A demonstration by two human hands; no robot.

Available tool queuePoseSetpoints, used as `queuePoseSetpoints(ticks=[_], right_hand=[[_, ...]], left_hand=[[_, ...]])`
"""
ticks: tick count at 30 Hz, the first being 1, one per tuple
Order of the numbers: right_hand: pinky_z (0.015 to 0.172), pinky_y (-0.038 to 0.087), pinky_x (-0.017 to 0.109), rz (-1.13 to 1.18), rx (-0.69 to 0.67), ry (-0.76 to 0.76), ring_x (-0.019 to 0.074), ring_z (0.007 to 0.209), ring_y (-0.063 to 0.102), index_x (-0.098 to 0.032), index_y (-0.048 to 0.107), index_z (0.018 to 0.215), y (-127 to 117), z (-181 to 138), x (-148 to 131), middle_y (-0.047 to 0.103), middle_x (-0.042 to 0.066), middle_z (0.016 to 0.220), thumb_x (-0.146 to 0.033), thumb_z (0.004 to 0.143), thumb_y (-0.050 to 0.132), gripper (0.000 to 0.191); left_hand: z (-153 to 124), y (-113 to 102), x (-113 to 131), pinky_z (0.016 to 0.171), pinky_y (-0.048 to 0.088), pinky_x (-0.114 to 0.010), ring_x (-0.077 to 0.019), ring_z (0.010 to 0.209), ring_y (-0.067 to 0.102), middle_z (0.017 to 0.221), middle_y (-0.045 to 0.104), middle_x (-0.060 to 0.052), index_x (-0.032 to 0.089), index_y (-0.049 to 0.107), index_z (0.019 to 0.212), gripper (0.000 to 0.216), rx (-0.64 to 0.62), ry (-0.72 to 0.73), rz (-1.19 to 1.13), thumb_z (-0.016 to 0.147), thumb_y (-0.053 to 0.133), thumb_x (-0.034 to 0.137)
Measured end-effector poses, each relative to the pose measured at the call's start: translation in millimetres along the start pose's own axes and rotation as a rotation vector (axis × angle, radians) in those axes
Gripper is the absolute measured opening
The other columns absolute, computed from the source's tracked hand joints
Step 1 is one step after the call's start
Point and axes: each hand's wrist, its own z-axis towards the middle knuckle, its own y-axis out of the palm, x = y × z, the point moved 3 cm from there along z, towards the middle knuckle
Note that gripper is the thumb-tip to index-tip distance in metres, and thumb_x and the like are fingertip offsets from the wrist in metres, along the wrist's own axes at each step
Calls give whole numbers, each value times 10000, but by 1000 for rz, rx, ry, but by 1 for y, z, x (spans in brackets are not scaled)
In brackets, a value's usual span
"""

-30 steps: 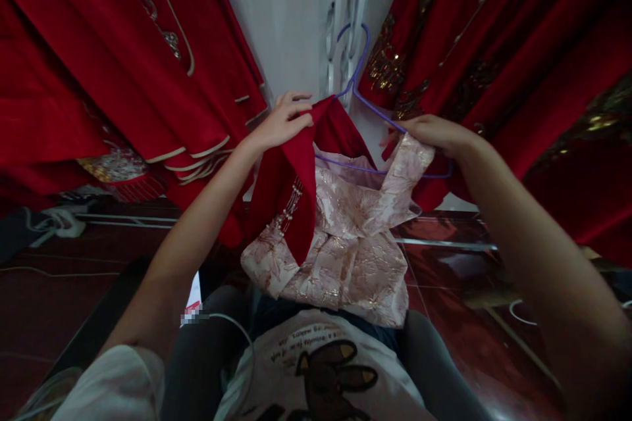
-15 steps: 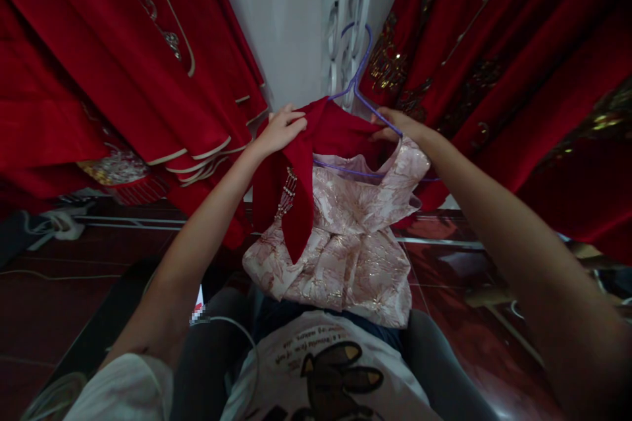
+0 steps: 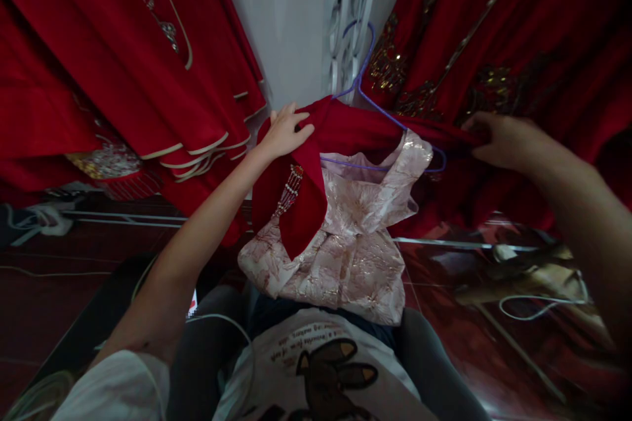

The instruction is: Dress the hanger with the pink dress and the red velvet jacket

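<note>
A red garment [image 3: 306, 210] with a beaded tassel trim hangs over the left part of a purple hanger [image 3: 368, 69]. On the same hanger is a pale pink brocade dress [image 3: 355, 204] with gold sheen, its lower part lying over my lap. My left hand [image 3: 286, 131] is closed over the red cloth at the hanger's left shoulder; the fingertips are partly hidden. Off to the right, my right hand [image 3: 503, 138] pinches a stretch of the red garment, drawn out taut behind the dress's right strap.
Red embroidered garments hang at left [image 3: 123, 66] and right [image 3: 494, 26]. Between them stands a white panel [image 3: 291, 20] with an ornate metal edge. A metal rail [image 3: 444, 243] runs low across. A white cord [image 3: 538, 308] lies at lower right.
My right hand has moved out to the right from behind the dress strap, pulling the red cloth with it. My left hand stays at the left shoulder, nearly still.
</note>
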Motion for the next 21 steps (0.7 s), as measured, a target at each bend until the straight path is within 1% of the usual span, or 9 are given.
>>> queuePoseSetpoints(ticks=[2, 5, 7, 10, 11, 13, 15, 18, 21], right_hand=[[638, 421, 326, 116, -116, 20, 135, 616, 537, -221, 643, 825, -11, -13, -1, 666, 32, 738, -2, 598, 778, 343], [636, 474, 305, 477, -282, -16, 147, 669, 604, -235, 648, 842, -20, -30, -16, 694, 31, 798, -57, 642, 787, 302], [588, 475, 291, 631, -245, 3, 147, 643, 605, -221, 641, 877, -20, -36, -31, 689, 40, 800, -119, 703, 751, 230], [540, 445, 284, 705, -84, 51, 129, 547, 539, -189, 584, 901, -6, -35, -60, 612, 9, 669, -136, 775, 634, 146], [563, 452, 291, 728, -36, 23, 132, 563, 536, -188, 566, 889, 2, -33, -74, 601, 3, 676, -143, 774, 617, 133], [666, 471, 309, 782, 36, -94, 144, 662, 550, -200, 510, 854, 20, -29, -103, 592, 1, 749, -128, 756, 583, 141], [740, 468, 315, 822, 81, -225, 155, 727, 544, -215, 460, 811, 39, -28, -133, 557, -9, 757, -107, 718, 563, 176], [727, 462, 307, 898, 35, -400, 157, 726, 526, -227, 423, 812, 62, -34, -170, 526, -8, 761, -131, 726, 525, 164], [704, 459, 302, 924, 15, -459, 145, 694, 507, -236, 410, 868, 77, -47, -185, 518, -11, 778, -161, 749, 523, 180]], left_hand=[[-3, -1, 4, 1022, 316, -498, -325, 1193, 474, 1152, 554, -128, 169, 640, 1012, 268, 9, -6, 28, 911, 473, 352], [-8, -3, 10, 1022, 316, -506, -338, 1200, 465, 1151, 552, -135, 168, 635, 1043, 289, 2, -15, 42, 916, 468, 366], [-11, -4, 15, 1016, 322, -507, -338, 1194, 468, 1144, 553, -134, 167, 634, 1045, 297, -14, -18, 42, 924, 457, 372], [-14, -4, 21, 1003, 333, -505, -327, 1172, 481, 1134, 555, -130, 166, 636, 1038, 299, -33, -25, 46, 931, 449, 374], [-16, -3, 24, 999, 335, -504, -325, 1166, 484, 1132, 555, -128, 167, 636, 1031, 296, -35, -28, 47, 932, 449, 374], [-19, 0, 27, 996, 335, -503, -326, 1166, 483, 1136, 553, -128, 169, 637, 1010, 287, -28, -32, 42, 929, 455, 377], [-22, 1, 29, 998, 328, -508, -338, 1176, 474, 1141, 547, -131, 171, 636, 984, 274, -2, -35, 26, 921, 471, 379], [-24, -1, 28, 1006, 313, -523, -364, 1194, 456, 1147, 538, -140, 169, 636, 954, 250, 47, -33, -15, 903, 500, 372], [-27, -5, 30, 1018, 302, -534, -383, 1237, 417, 1194, 527, -143, 181, 636, 944, 223, 92, -29, -53, 892, 514, 360]])
